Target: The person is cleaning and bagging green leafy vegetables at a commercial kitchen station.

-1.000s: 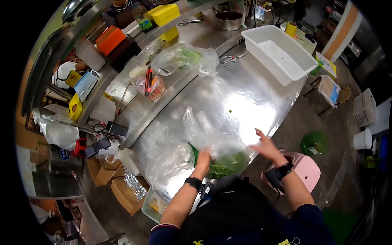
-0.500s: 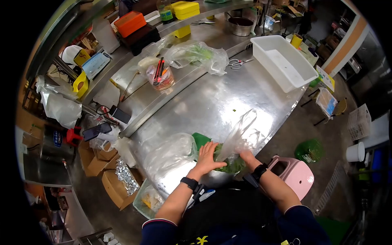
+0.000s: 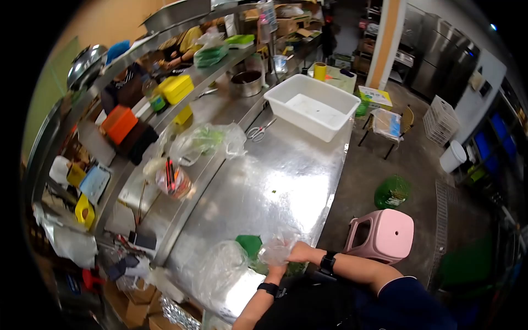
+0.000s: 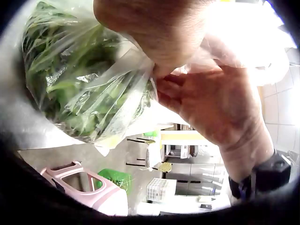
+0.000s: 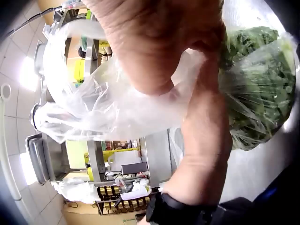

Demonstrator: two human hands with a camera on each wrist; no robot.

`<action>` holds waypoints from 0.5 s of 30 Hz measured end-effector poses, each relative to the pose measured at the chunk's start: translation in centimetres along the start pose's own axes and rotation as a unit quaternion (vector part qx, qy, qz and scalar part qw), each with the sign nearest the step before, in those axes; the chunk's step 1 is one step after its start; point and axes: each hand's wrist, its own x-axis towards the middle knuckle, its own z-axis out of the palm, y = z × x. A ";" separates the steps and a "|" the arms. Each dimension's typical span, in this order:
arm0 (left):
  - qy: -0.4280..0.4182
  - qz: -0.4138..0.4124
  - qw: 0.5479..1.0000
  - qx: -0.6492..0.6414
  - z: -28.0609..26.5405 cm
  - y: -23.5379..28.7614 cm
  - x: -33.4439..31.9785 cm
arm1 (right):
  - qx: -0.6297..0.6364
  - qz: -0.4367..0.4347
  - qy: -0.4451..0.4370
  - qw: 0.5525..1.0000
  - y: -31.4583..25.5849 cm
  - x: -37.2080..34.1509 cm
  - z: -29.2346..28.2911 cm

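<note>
Leafy greens (image 5: pixel 262 84) fill a clear plastic bag (image 4: pixel 93 93), which sits at the near edge of the metal table. My left hand (image 3: pixel 276 270) grips the gathered neck of the bag just above the greens. Close against it, my right hand (image 3: pixel 300 252) holds the bag's upper part. The loose top of the bag (image 5: pixel 98 112) stands up past both hands in the right wrist view. Some of the fingers are hidden behind the hands and the plastic.
A crumpled clear bag (image 3: pixel 217 269) and a green piece (image 3: pixel 249 245) lie to the left. A white tub (image 3: pixel 313 107) and scissors (image 3: pixel 260 131) are at the table's far end. On the floor to the right stands a pink stool (image 3: pixel 385 236).
My left hand has gone from spread over the greens to gripping the bag's neck. The right hand has come in beside it, and the bag's top is gathered. The head view has turned right.
</note>
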 end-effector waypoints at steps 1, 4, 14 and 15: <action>-0.024 0.001 1.000 0.001 -1.6 1.8 0.5 | 0.002 0.000 0.012 1.000 0.8 0.1 0.4; 0.048 -0.003 0.996 -0.074 -0.3 -0.4 0.0 | 0.232 0.010 0.083 0.969 1.3 -0.6 0.8; -0.022 0.039 0.988 -0.148 -2.2 4.5 1.0 | 0.131 -0.069 0.174 0.974 -4.4 -0.2 -1.8; -0.056 0.032 0.981 -0.181 -3.2 5.7 0.7 | 0.128 -0.074 0.174 0.974 -4.0 0.2 -1.9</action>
